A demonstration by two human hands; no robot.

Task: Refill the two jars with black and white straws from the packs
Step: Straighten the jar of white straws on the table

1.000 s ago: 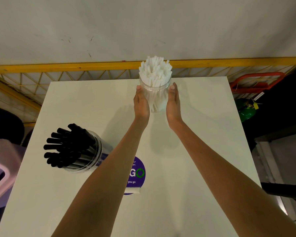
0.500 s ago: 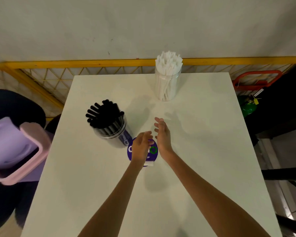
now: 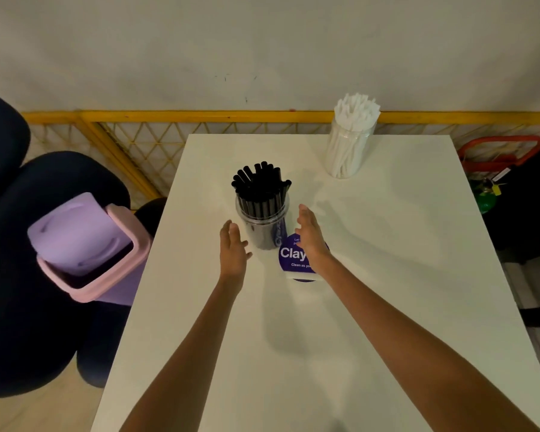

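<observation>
With the white-straw jar released at upper right of the tabletop, the left hand and right hand, fingers straight and apart, now flank the full black-straw jar at centre, so refilling looks done.

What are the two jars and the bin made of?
Black-straw jar and white-straw jar: clear, glossy plastic most likely, possibly glass; the contents show through their walls. Bin: smooth pink and lilac plastic, it seems, judging by its moulded rim and swing lid.
</observation>
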